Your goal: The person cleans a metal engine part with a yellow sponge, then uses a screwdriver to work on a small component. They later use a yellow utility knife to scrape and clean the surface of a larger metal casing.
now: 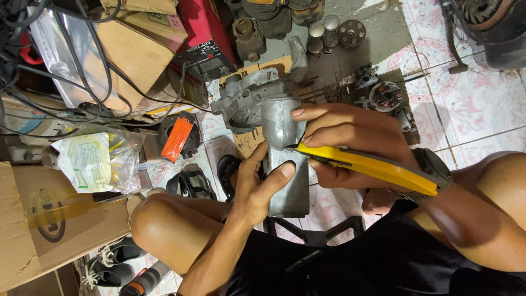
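A grey cast-metal engine casing [274, 118] stands upright between my knees, its long flat body running down to my lap. My left hand [257, 183] wraps around the lower body of the casing from the left, thumb across its face. My right hand [350, 137] holds a yellow utility knife [364, 164], whose tip touches the right side of the casing's flat face. The fingers of my right hand also rest against the casing's upper right edge.
Cardboard boxes [44, 219] and plastic bags [96, 159] crowd the left with black cables [82, 71]. A red machine [205, 38] and metal engine parts [329, 30] lie at the back on tiled floor [476, 104]. Sandals [192, 183] and shoes [112, 266] lie near my left knee.
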